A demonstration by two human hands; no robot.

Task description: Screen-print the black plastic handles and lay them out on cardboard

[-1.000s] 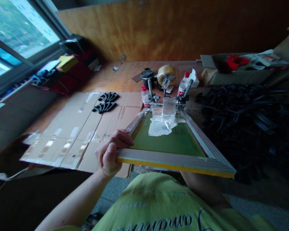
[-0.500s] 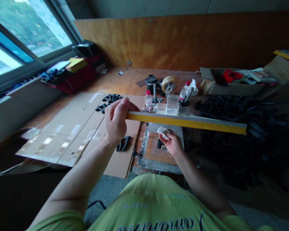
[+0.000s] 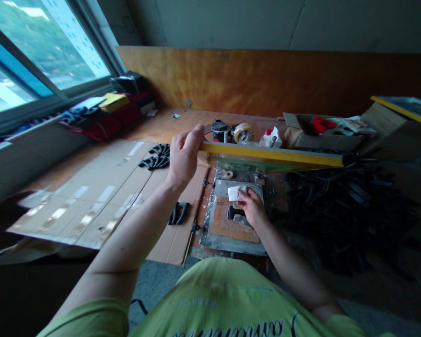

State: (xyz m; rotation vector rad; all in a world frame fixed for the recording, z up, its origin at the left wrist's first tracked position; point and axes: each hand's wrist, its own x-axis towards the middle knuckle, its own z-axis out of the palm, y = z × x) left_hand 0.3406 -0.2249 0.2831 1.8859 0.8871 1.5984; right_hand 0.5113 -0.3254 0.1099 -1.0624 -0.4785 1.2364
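Observation:
My left hand (image 3: 184, 157) grips the near left corner of a printing screen frame (image 3: 273, 156) with a yellow edge, tilted up off the base. Under the raised frame lies a metal base plate (image 3: 231, 236) with an orange-brown pad and a small black part (image 3: 234, 213) on it. My right hand (image 3: 252, 206) is closed on a white cloth (image 3: 235, 192) just above that black part.
Flattened cardboard (image 3: 101, 187) covers the bench to the left, with black curved parts (image 3: 156, 157) and another pair (image 3: 178, 213) on it. A heap of black parts (image 3: 347, 210) lies to the right. Bottles, a tape roll (image 3: 243, 132) and a tin stand behind the frame. Open boxes (image 3: 323, 131) sit at the back right.
The frame has been swung up from lying flat to tilted high, my left hand rising with it. My right hand came into view under it with the cloth.

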